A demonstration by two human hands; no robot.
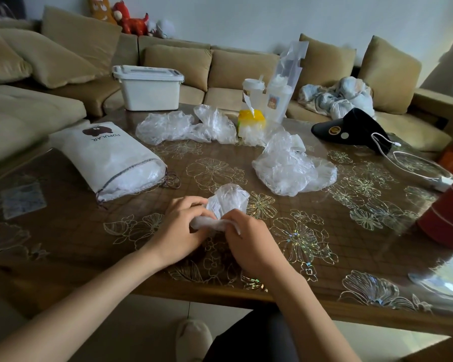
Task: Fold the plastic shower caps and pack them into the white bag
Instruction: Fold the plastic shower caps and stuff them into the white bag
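Observation:
A clear plastic shower cap (228,198) lies bunched on the table near the front edge. My left hand (179,228) and my right hand (246,239) both grip its rolled lower end, fingers curled round it. To the left lies the white drawstring bag (107,155) printed with a brown bear, its open mouth facing the front and stuffed with clear plastic. A loose heap of shower caps (290,165) sits right of centre. Another heap of caps (183,125) lies farther back.
The brown flower-patterned table (324,231) also holds a white lidded box (148,87), a yellow pack (251,121), two cups, a black visor cap (351,128), a white cable and a red thing at the right edge. A beige sofa surrounds the table.

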